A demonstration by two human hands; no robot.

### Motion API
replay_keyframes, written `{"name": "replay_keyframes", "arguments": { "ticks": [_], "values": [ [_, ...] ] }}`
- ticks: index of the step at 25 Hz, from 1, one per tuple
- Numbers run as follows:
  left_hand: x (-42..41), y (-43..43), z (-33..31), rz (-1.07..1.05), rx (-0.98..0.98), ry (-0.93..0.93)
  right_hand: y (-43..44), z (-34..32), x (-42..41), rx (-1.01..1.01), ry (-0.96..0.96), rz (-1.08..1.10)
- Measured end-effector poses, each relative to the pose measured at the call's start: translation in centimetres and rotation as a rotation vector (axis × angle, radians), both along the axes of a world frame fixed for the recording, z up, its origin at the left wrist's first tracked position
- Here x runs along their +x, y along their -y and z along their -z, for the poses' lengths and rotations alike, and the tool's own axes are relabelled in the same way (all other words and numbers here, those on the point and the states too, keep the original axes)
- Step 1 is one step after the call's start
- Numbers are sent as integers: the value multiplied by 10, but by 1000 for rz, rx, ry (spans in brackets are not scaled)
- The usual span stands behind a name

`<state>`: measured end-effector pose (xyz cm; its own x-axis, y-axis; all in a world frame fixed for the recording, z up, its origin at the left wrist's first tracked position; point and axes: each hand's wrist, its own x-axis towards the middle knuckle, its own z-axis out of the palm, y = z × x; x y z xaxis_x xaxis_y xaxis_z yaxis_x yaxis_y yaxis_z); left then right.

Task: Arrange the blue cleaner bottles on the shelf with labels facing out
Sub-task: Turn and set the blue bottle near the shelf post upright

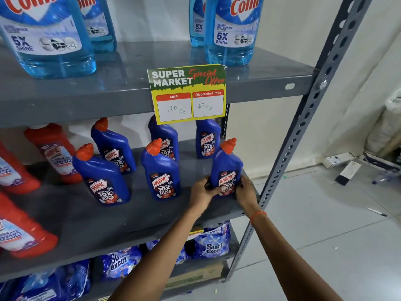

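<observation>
- At the front right corner of the grey metal middle shelf (91,222), a dark blue plastic cleaner bottle with an orange cap (226,168) stands upright, its label turned outward toward the aisle.
- Left hand (201,192) is closed on the bottle's lower left side, thumb across the bottom of the label; right hand (246,192) is closed on its lower right side. Both grip the base, which looks to rest on the shelf, though the fingers hide the contact.
- Right wrist carries a thin orange thread band (258,215).
- Along the front edge to the left stand two more bottles of the same kind: a middle front bottle (161,172) and a left front bottle (102,177), both with labels facing out, the left one turned slightly.
- Toward the back edge stand three more: a back left bottle (114,148), a back middle bottle (165,140) partly hidden behind the front one and a hanging yellow and green price card (188,93), and a back right bottle (207,139). Their labels show forward as far as can be seen.
- Near the left edge of the same shelf stand red plastic cleaner bottles (54,153), no part of this job.
- Judgement: the work seems nearly done. Six blue bottles are up in two rough rows with labels out; what is left appears to be squaring the held bottle with its row, letting go, and perhaps straightening the slightly turned left front one. Whether more bottles wait off the shelf cannot be told.
</observation>
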<state>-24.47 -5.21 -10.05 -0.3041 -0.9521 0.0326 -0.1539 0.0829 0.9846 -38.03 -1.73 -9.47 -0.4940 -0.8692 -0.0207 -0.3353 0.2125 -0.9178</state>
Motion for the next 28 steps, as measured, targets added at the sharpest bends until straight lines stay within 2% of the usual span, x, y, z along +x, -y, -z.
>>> {"name": "replay_keyframes", "arguments": {
  "ticks": [3, 7, 16, 20, 23, 25, 27, 28],
  "values": [
    [-2, -15, -1, 3, 22, 6, -17, 1, 4, -32, 81, 81],
    [-7, -35, -1, -43, -77, 50, -35, -3, 13, -89, 131, 146],
    [-12, -54, -6, -116, -62, 84, -51, -10, 12, -81, 152, 88],
    [-13, -57, -8, -130, -55, 81, -54, -14, 14, -94, 221, 106],
    [-12, -64, -17, -96, -46, 117, -63, -24, 30, -218, 294, 176],
    [-4, -74, -26, -94, -76, 105, -67, -37, 48, -330, 254, 253],
    [18, -79, -37, -195, -222, 86, -71, -50, 72, -456, 211, 316],
    [31, -79, -44, -267, -330, 74, -72, -56, 84, -543, 121, 330]
  ]
}}
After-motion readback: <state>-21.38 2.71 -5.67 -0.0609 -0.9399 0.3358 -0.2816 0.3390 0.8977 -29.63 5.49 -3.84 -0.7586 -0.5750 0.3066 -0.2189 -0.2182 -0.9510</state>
